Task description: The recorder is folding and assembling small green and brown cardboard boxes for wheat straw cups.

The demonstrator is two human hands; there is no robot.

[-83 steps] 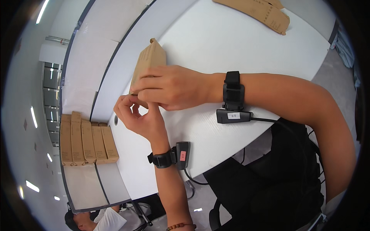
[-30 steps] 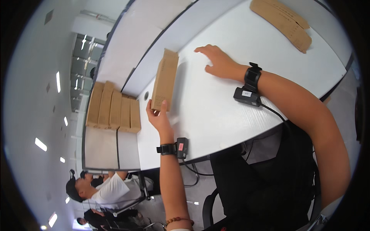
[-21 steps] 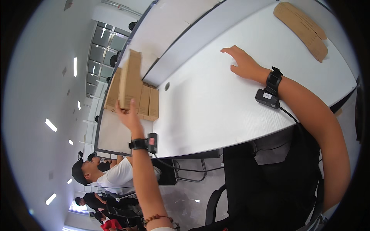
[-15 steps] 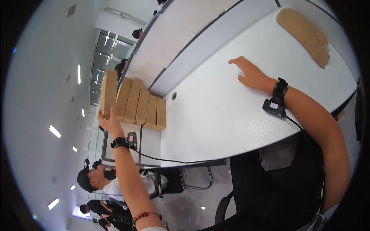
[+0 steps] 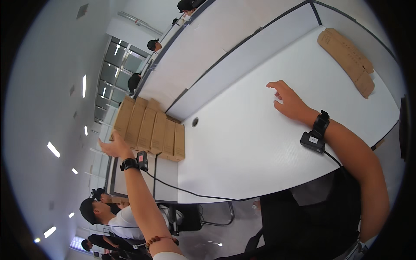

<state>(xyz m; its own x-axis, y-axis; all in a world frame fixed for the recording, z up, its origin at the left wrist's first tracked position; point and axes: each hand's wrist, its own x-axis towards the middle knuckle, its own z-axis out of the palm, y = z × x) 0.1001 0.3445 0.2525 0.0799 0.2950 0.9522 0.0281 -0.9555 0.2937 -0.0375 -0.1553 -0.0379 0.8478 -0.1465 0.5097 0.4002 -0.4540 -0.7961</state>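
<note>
fingers of the left hand [image 5: 115,147] are spread apart at the lower end of the outermost carton [image 5: 124,116]; whether any fingertip touches the cardboard cannot be told. those of the right hand [image 5: 291,104] are open and loosely curled over the right half of the worktop, well apart from the cartons.

largest is that white worktop [image 5: 242,147], its near edge bowed by the lens, with a pale, dark-trimmed partition [image 5: 242,58] running along its far side. next comes the row of brown cardboard cartons [image 5: 147,130], tall and narrow, standing upright side by side at the worktop's left end; the outermost carton is the leftmost of them. past the left forearm, toward the lower left, is a co-worker in a white shirt [image 5: 125,222] and black cap. a flattened piece of brown cardboard [image 5: 346,60], notched along one side, lies in the far right corner of the worktop.

a black cable [image 5: 195,192] runs from the left wrist toward the near edge. each wrist wears a strapped black module, the left module [image 5: 142,160] with a red label, the right module [image 5: 313,141] with a white one. a beaded bracelet [image 5: 154,241] circles the left forearm. smallest is a round grommet hole [image 5: 195,122] in the worktop, just beside the cartons.
</note>
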